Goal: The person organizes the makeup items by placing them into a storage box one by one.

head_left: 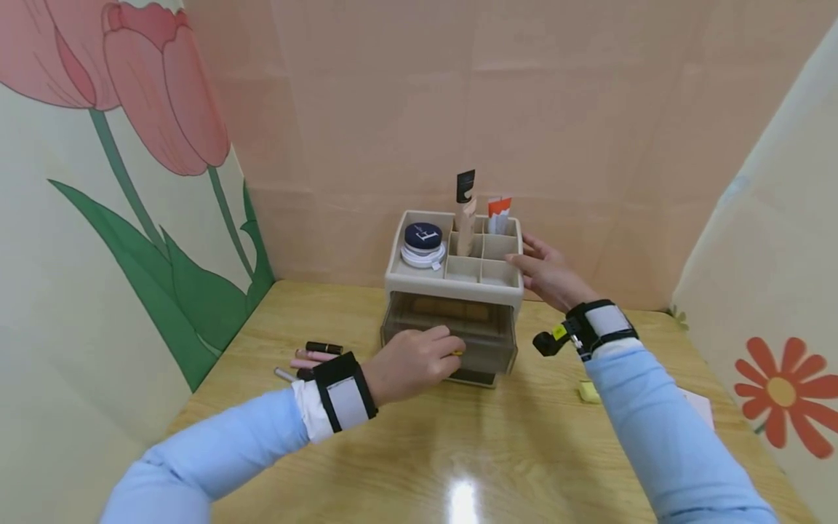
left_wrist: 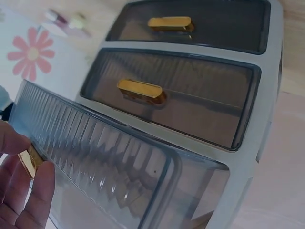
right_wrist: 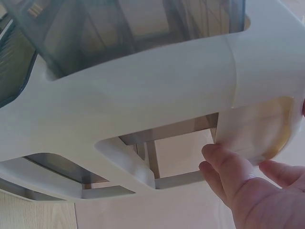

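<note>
A cream cosmetics organizer (head_left: 452, 286) stands on the table, with its smoky clear top drawer (head_left: 481, 338) pulled out. My left hand (head_left: 419, 360) pinches the gold handle (left_wrist: 31, 161) of this drawer between thumb and fingers. Two lower drawers with gold handles stay closed in the left wrist view. My right hand (head_left: 546, 273) grips the organizer's right side near the top, one digit over the rim and fingers along the side wall (right_wrist: 252, 124). In the top tray sit a dark-lidded round compact (head_left: 423, 236), a beige tube (head_left: 466, 225) and an orange-and-white tube (head_left: 499, 215).
Left of the organizer lie several slim cosmetic tubes (head_left: 321, 355), partly behind the left wrist. To the right, a small yellow item (head_left: 588, 392) and a white item (head_left: 699, 407) rest beside the right sleeve. A pink backdrop (head_left: 366, 145) stands close behind the organizer.
</note>
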Motion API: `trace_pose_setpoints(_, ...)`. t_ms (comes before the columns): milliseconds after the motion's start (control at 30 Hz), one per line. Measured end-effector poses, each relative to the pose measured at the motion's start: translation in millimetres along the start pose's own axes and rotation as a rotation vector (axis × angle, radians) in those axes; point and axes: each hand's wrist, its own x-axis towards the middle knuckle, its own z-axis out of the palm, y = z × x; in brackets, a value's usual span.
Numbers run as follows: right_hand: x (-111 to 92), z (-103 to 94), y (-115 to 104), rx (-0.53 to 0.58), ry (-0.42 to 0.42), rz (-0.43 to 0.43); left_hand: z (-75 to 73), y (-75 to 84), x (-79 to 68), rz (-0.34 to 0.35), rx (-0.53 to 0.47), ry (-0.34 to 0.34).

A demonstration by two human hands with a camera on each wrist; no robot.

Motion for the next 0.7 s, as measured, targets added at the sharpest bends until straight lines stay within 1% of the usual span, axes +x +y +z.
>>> trace_pose_setpoints(200, 0.4, 0.3, -0.7, -0.01, -0.011, 0.0, -8.1, 6.8, -2.8, 0.017, -0.035, 0.002)
trace_pose_setpoints(333, -1.2, 0.7, -1.4, -0.008, -0.01, 0.002, -12.1, 11.1, -4.9, 0.028, -0.019, 0.003)
trace_pose_setpoints(567, -2.1, 1.0, -0.8, 0.006, -0.016, -0.001, -18.0, 19.3, -7.6, 0.071, 0.024, 0.032)
trace_pose_setpoints(700, -1.4, 0.9, -2.0, 0.001, -0.02, 0.009, -19.8, 22.0, -9.3, 0.071, 0.033, 0.025)
